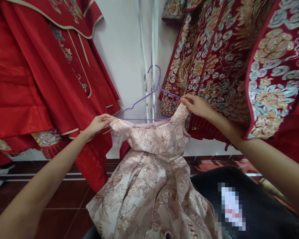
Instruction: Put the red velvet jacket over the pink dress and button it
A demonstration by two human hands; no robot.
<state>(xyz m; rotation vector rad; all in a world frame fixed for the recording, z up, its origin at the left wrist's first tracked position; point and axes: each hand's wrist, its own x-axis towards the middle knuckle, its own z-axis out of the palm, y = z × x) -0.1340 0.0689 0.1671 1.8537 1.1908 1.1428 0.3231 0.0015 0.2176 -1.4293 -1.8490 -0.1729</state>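
A pale pink dress [149, 172] with a raised floral pattern and gold threads hangs in front of me, its skirt spreading toward the bottom of the view. My left hand [99, 124] pinches its left shoulder strap and draws it out sideways. At the other strap, my right hand [194, 104] is closed, with thumb and fingers at the top of the shoulder beside the hanger's arm. A thin purple hanger [142, 98] sits at the neckline; its right arm runs into the right strap, while its left end shows outside the dress.
Red garments [37, 76] hang on the left. Heavily embroidered red and gold garments [214, 63] hang on the right. White vertical poles [153, 43] stand before the pale wall. A black surface [211, 189] lies at lower right, over dark red floor tiles [64, 196].
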